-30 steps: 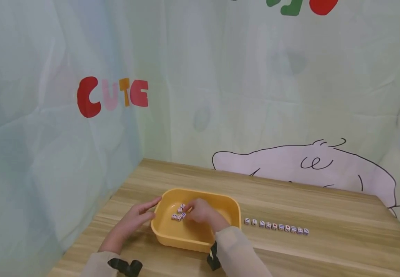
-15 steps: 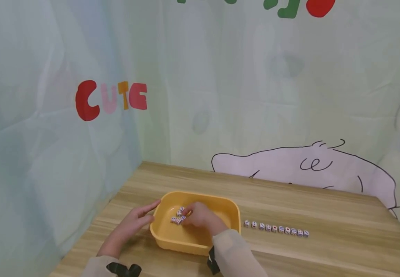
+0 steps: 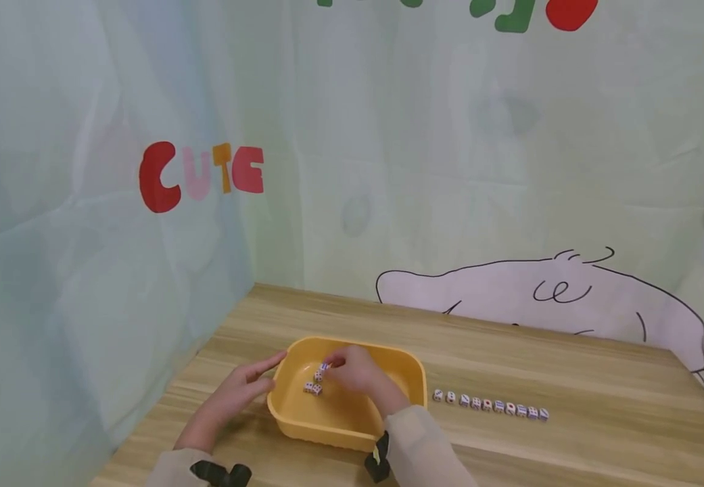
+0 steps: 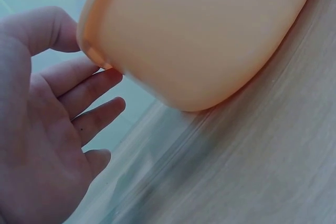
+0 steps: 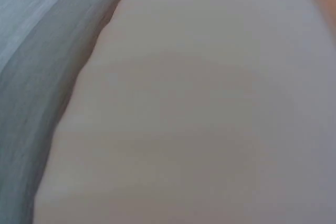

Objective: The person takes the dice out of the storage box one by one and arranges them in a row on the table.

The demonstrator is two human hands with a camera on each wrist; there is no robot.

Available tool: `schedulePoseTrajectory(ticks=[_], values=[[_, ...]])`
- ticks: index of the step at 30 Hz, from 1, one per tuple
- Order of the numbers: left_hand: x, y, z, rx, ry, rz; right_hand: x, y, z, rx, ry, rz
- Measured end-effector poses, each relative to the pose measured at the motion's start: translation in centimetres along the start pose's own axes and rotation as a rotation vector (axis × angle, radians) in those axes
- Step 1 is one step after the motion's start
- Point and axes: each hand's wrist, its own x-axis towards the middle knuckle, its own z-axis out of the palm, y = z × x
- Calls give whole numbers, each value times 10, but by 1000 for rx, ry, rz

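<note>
The word "CUTE" (image 3: pixel 201 174) is read on the pale backdrop sheet (image 3: pixel 388 135), upper left: red C, pink U, orange T, red E. More cut-out letters, green & red (image 3: pixel 534 13), are seen at the top edge of the same sheet, but are cropped, so not legible. Pips are seen on the dice (image 3: pixel 490 404) on the table; counts too small to be told.

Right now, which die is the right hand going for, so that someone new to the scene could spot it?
Find the yellow tub on the wooden table, left of the long row of dice. Inside it, the right hand has its fingers at one die. Unlike the small cluster lying free just nearer the person, this die sits at the fingertips.
</note>
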Motion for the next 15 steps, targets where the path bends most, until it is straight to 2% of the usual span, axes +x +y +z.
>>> schedulePoseTrajectory(ticks=[8, 15], values=[[1, 0, 1, -2, -4, -17, -11, -5, -8, 35, -15, -76], [2, 0, 1, 15, 11, -32, -27, -2, -27, 23, -45, -124]])
